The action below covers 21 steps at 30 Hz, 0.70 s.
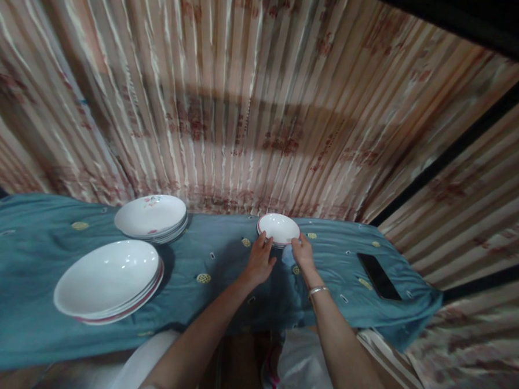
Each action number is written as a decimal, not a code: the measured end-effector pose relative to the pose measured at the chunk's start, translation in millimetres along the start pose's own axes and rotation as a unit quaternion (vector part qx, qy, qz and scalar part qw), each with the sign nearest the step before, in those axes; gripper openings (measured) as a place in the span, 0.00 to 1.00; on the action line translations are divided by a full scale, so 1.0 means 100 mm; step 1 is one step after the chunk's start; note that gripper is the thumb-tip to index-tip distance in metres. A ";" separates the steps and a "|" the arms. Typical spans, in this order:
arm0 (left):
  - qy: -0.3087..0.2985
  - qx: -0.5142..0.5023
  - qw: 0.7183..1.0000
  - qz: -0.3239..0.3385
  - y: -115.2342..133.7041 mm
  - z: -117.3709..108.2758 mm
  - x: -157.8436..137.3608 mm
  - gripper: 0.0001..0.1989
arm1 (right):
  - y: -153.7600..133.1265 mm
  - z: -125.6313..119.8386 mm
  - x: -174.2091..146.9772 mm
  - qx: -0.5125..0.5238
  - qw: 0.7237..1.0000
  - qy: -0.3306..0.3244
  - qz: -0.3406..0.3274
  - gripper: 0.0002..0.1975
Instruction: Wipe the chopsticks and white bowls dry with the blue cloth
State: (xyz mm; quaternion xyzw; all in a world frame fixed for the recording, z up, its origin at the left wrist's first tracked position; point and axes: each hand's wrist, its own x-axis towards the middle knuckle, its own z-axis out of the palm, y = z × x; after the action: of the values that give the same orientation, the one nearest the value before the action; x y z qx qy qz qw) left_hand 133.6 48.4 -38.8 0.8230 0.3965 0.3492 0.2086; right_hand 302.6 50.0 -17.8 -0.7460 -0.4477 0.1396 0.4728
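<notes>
Shining smoothly, the small white bowls (279,225), round and red-rimmed, sat stacked. A stack of wide, glossy dishes (107,276) stood at the left, another stack (150,215) behind it; a flat black phone (377,276) lay at the right. Teal cloth (180,298) (wrinkled, dotted with yellow pineapples (203,278)) covered the tabletop (334,262), and pleated, printed curtains (247,101) hung beyond the bowls. The left hand (260,263), fingers spread apart, met the bowls' near-left rim; the right hand (302,252) was at their right edge, but whether it gripped them, I could not tell.
</notes>
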 end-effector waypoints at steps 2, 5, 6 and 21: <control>-0.002 0.004 1.000 0.000 -0.02 0.03 0.01 0.31 | 0.00 -0.01 0.01 -0.017 1.000 -0.004 0.001 0.28; 0.004 0.008 1.000 0.000 -0.04 0.06 0.03 0.31 | -0.02 -0.02 0.02 -0.043 0.999 -0.011 0.003 0.27; 0.003 0.008 1.000 0.002 -0.05 0.07 0.04 0.31 | -0.03 -0.03 0.03 -0.050 0.999 -0.012 0.003 0.27; 0.008 -0.051 0.998 -0.023 0.12 -0.29 -0.25 0.31 | -0.10 -0.20 -0.35 -0.038 0.999 0.035 -0.012 0.34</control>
State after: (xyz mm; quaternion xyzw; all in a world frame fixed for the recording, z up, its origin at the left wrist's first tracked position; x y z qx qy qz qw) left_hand 107.8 23.5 -22.2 0.7989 0.3986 0.3710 0.2553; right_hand 290.4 12.3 -6.4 -0.7623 -0.4448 0.0907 0.4613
